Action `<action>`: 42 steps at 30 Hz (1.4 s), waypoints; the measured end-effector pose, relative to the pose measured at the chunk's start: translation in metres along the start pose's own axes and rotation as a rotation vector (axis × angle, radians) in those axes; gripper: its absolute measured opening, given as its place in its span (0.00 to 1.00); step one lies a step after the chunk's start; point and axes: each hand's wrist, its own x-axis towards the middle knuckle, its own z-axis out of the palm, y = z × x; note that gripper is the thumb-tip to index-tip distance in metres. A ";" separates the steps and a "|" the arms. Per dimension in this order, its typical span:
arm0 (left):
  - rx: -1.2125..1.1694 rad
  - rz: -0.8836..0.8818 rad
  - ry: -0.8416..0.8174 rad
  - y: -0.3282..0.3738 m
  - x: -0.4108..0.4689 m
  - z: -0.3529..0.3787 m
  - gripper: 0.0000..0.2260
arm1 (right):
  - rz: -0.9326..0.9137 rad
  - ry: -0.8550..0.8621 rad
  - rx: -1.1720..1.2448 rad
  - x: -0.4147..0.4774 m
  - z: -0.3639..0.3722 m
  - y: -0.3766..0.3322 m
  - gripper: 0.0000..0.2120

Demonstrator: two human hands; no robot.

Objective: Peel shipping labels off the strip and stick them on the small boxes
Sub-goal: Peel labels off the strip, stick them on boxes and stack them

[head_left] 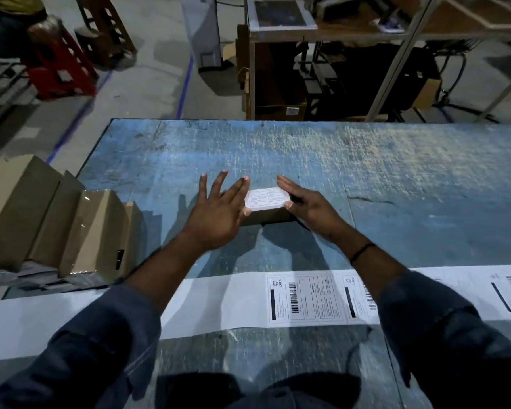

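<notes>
**Sleeves over the label strip, hands at the box**

Dark sleeves (86,349) reach out over a worn blue table (396,178). A long white strip (219,302) crosses the near edge under both forearms, with printed labels (306,299) still on it towards the right. Brown cartons (42,219) stand off the table's left side.

At mid-table sits a small brown box (266,218) with a label (266,198) on its top. The left hand (219,214) lies at the box's left end, its fingers (239,187) straight and splayed wide, gripping nothing, thumb tip against the near left corner. The right hand (310,205) lies along the right end, fingers (289,185) straight and together, thumb tip on the label's near right corner.
</notes>
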 end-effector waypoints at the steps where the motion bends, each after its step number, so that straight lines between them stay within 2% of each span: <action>1: 0.072 -0.024 0.046 0.010 -0.003 0.000 0.29 | -0.060 0.055 -0.192 -0.004 0.009 0.003 0.25; 3: 0.135 -0.070 0.083 0.028 -0.009 0.004 0.28 | -0.151 0.148 -0.520 -0.012 0.027 0.010 0.26; 5: 0.185 -0.104 0.093 0.040 -0.014 0.006 0.29 | -0.165 0.231 -0.762 -0.019 0.044 0.015 0.31; 8: 0.224 -0.138 0.132 0.053 -0.018 0.005 0.30 | -0.100 0.287 -0.928 -0.024 0.056 0.009 0.35; 10: 0.205 -0.103 0.247 0.054 -0.020 0.009 0.24 | -0.066 0.284 -0.975 -0.026 0.056 0.005 0.34; 12: 0.123 -0.056 0.419 0.047 -0.023 0.013 0.18 | -0.038 0.273 -0.939 -0.026 0.059 0.005 0.32; 15: -0.102 -0.054 0.543 0.033 -0.020 0.008 0.08 | 0.044 0.286 -0.640 -0.021 0.055 -0.004 0.28; 16: -0.232 -0.079 0.525 0.030 -0.016 0.003 0.05 | 0.084 0.319 -0.495 -0.016 0.048 -0.012 0.23; 18: -0.498 -0.158 0.385 0.025 -0.007 -0.011 0.06 | 0.153 0.333 -0.272 -0.004 0.030 -0.023 0.13; 20: -0.603 -0.246 0.226 0.021 0.002 -0.025 0.13 | 0.138 0.177 -0.257 0.003 0.015 -0.029 0.12; 22: -0.570 -0.257 0.124 0.017 0.007 -0.037 0.25 | 0.101 0.049 -0.275 0.004 0.008 -0.028 0.13; 24: -0.427 -0.172 -0.015 0.015 0.004 -0.045 0.33 | 0.037 -0.028 -0.311 -0.003 0.004 -0.030 0.15; 26: -0.285 -0.092 -0.130 0.018 -0.005 -0.044 0.36 | -0.019 -0.109 -0.348 -0.016 0.002 -0.029 0.19; 29: -0.229 -0.041 -0.215 0.029 -0.017 -0.028 0.37 | -0.032 -0.171 -0.455 -0.035 0.010 -0.027 0.24; 32: -0.062 0.037 -0.034 0.037 -0.034 -0.007 0.35 | -0.087 -0.196 -0.770 -0.046 0.024 -0.017 0.40; 33: -0.010 0.066 0.022 0.038 -0.040 -0.001 0.34 | -0.109 -0.193 -0.895 -0.049 0.030 -0.013 0.41; 36: 0.055 0.101 0.106 0.038 -0.050 0.013 0.33 | -0.096 -0.164 -1.124 -0.059 0.042 -0.011 0.41; 39: 0.054 0.093 0.104 0.036 -0.046 0.011 0.36 | 0.027 -0.181 -1.185 -0.062 0.044 -0.024 0.41; 42: 0.123 -0.004 0.099 0.044 -0.050 0.008 0.37 | 0.072 -0.154 -1.238 -0.062 0.050 -0.034 0.42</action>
